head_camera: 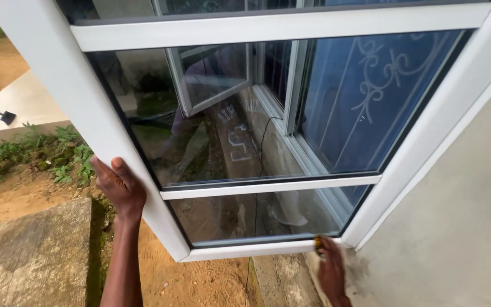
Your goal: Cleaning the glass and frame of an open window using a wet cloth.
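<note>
Two bare hands steady a white-framed window sash (268, 187) swung open from a grey rendered wall (456, 227). The left hand (119, 187) is wrapped round the sash's outer upright, fingers (104, 172) curled closed against the frame's edge and thumb pressed to its face, a grip that appears to keep the hinged panel from swinging. The right hand (332, 267) reaches up to the lower corner of the sash nearest the wall, where it holds a small yellow object (317, 243) against the bottom rail; motion blur hides the fingers, so whether they are closed tightly or only pinching cannot be told, nor can the object's kind. The sash stands tilted in the view, its hinged side along the wall at right and its free side at left above the ground. Two horizontal bars divide it into a narrow upper pane, a large middle pane (257, 113) and a low bottom pane (257, 213). The dark glass mirrors the wall, a second open sash and a thin cable, and shows blue tint with a white scrolled pattern towards the right. Below lie bare sandy soil (200, 278), a concrete slab (35, 256) and low green weeds (46, 153); farther off, a pale paved strip carries a dark long-handled tool (4, 115).
</note>
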